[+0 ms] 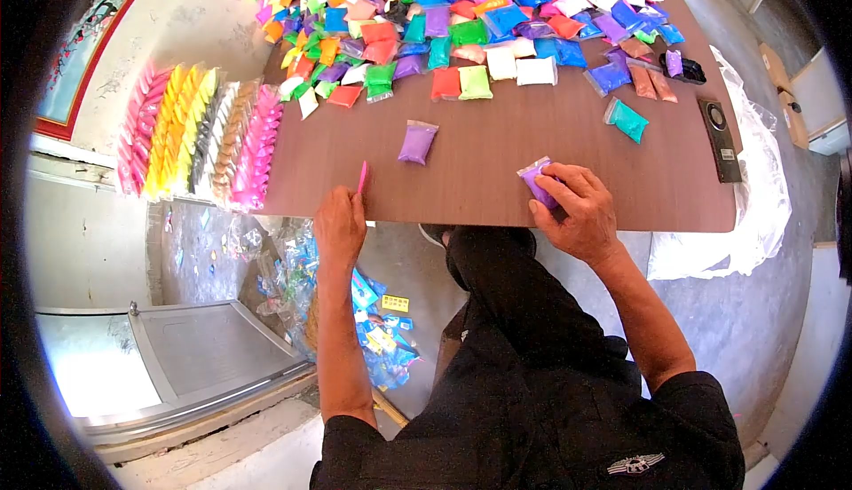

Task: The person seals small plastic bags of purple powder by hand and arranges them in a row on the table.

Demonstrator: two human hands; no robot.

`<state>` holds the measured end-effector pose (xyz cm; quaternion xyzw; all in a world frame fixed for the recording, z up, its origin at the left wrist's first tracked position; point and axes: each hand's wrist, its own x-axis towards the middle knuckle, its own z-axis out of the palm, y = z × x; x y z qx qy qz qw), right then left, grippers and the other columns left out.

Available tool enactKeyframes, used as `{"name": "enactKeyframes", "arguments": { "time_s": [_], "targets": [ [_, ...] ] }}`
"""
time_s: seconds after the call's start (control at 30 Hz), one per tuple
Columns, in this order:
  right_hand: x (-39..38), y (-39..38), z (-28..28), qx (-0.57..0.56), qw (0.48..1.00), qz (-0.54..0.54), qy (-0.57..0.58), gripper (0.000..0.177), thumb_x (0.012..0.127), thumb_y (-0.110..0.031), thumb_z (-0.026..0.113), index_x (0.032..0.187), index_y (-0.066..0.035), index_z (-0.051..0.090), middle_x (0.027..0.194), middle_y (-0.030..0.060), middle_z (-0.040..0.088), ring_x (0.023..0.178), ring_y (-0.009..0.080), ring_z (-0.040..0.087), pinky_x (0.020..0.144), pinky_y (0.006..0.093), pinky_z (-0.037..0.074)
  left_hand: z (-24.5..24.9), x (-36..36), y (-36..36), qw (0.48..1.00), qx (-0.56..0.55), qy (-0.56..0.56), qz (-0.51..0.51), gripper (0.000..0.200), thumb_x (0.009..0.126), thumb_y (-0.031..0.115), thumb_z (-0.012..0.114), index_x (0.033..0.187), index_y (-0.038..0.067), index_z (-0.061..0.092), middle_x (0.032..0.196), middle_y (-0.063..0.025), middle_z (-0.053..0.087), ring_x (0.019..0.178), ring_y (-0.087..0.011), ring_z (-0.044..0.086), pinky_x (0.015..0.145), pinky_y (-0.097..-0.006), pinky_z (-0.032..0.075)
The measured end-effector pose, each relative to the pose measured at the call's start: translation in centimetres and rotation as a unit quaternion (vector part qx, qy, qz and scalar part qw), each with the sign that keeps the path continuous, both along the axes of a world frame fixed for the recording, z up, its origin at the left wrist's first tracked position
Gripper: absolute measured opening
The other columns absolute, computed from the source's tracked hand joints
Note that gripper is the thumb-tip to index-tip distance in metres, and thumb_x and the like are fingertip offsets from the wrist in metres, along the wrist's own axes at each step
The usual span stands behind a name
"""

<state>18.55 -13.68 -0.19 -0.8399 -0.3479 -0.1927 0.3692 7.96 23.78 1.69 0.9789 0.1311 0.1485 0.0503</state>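
Note:
At the table's near edge, my left hand (340, 224) is closed around a thin pink stick-like tool (363, 176), which points up from the fist; its exact kind cannot be made out. My right hand (579, 206) grips a small clear packet of purple material (536, 177) between thumb and fingers, over the front edge. Between the two hands, farther in, lies another purple packet (417, 142). A teal packet (627, 121) rests beyond my right hand.
A heap of colourful packets (469, 33) covers the back of the brown table (479, 197). Long twisted colour packs (182, 130) line its left side. At right are a black phone-like device (719, 139) and a black tray (690, 68). Plastic wrappers (382, 339) litter the floor.

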Motion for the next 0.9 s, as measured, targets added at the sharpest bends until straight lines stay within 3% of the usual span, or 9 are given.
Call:
{"name": "enactKeyframes", "arguments": {
  "time_s": [0.17,0.37,0.43,0.47,0.57,0.6,0.7,0.8,0.9],
  "targets": [
    [-0.1,0.1,-0.1,-0.001,1.000,-0.005,0.007,0.031,0.078,-0.018,0.077,0.105,-0.004,0.071,0.110,0.0125,0.069,0.101,0.0318,0.067,0.090,0.0430,0.055,-0.1,0.1,0.2,1.000,0.002,-0.007,-0.008,0.014,0.097,0.015,0.061,0.093,0.002,0.057,0.086,-0.0205,0.063,0.083,-0.0422,0.064,0.073,-0.0525,0.050],
    [0.1,0.0,0.3,0.005,1.000,-0.006,-0.002,0.030,0.078,-0.019,0.077,0.104,-0.006,0.071,0.110,0.0108,0.069,0.100,0.0304,0.067,0.088,0.0414,0.055,0.0,0.1,0.3,0.998,-0.042,-0.049,-0.005,0.019,0.097,0.009,0.058,0.114,0.001,0.061,0.086,-0.0219,0.067,0.078,-0.0424,0.065,0.072,-0.0504,0.052],
    [0.0,0.0,0.3,0.003,1.000,-0.007,-0.003,0.030,0.078,-0.019,0.077,0.104,-0.007,0.072,0.110,0.0097,0.069,0.100,0.0298,0.067,0.088,0.0409,0.055,1.6,0.2,-0.9,0.980,-0.177,-0.085,0.004,0.025,0.098,0.008,0.059,0.122,0.003,0.062,0.081,-0.0094,0.064,0.070,-0.0204,0.065,0.060,-0.0366,0.053],
    [-0.1,0.0,0.2,-0.002,1.000,-0.012,0.000,0.030,0.078,-0.019,0.077,0.104,-0.007,0.072,0.110,0.0097,0.069,0.100,0.0298,0.067,0.088,0.0409,0.055,2.8,-0.1,-2.6,0.939,-0.332,-0.078,0.040,0.027,0.099,0.006,0.058,0.126,0.005,0.062,0.087,-0.0034,0.062,0.069,-0.0083,0.059,0.055,-0.0251,0.050],
    [0.0,0.0,0.4,0.005,1.000,-0.014,-0.004,0.030,0.076,-0.017,0.079,0.103,-0.005,0.072,0.110,0.0111,0.070,0.099,0.0305,0.068,0.086,0.0413,0.056,5.6,0.6,-8.3,0.883,-0.458,-0.098,0.019,0.027,0.100,0.006,0.057,0.125,0.006,0.063,0.092,-0.0036,0.063,0.068,-0.0076,0.058,0.054,-0.0208,0.049],
    [0.0,0.0,0.3,0.010,1.000,-0.012,-0.001,0.030,0.076,-0.017,0.079,0.103,-0.005,0.072,0.110,0.0110,0.070,0.099,0.0303,0.068,0.086,0.0412,0.056,5.1,0.8,-9.2,0.875,-0.481,-0.048,0.028,0.026,0.097,0.002,0.058,0.123,0.002,0.064,0.093,-0.0087,0.064,0.071,-0.0108,0.061,0.059,-0.0303,0.049],
    [0.1,-0.1,-0.1,0.011,1.000,-0.012,-0.001,0.031,0.077,-0.019,0.077,0.105,-0.007,0.072,0.110,0.0097,0.070,0.100,0.0296,0.067,0.087,0.0406,0.055,1.6,2.2,-10.7,0.911,-0.391,0.009,-0.132,0.025,0.096,0.003,0.059,0.120,0.002,0.064,0.095,-0.0122,0.065,0.075,-0.0199,0.064,0.067,-0.0349,0.052],
    [0.0,0.0,0.1,0.014,1.000,-0.019,0.006,0.031,0.077,-0.020,0.077,0.105,-0.006,0.072,0.110,0.0097,0.070,0.100,0.0295,0.067,0.088,0.0407,0.055,0.3,3.2,-11.9,0.959,-0.241,-0.023,-0.148,0.021,0.094,0.004,0.062,0.114,0.000,0.067,0.095,-0.0129,0.066,0.076,-0.0231,0.064,0.070,-0.0357,0.052],
    [0.0,-0.1,0.0,0.015,1.000,-0.018,0.014,0.032,0.077,-0.019,0.078,0.104,-0.004,0.072,0.110,0.0108,0.070,0.100,0.0301,0.067,0.089,0.0414,0.055,0.8,3.5,-12.6,0.964,-0.230,-0.008,-0.133,0.018,0.094,0.005,0.062,0.111,0.000,0.067,0.099,-0.0168,0.067,0.084,-0.0295,0.065,0.075,-0.0386,0.052]
  ]
}}
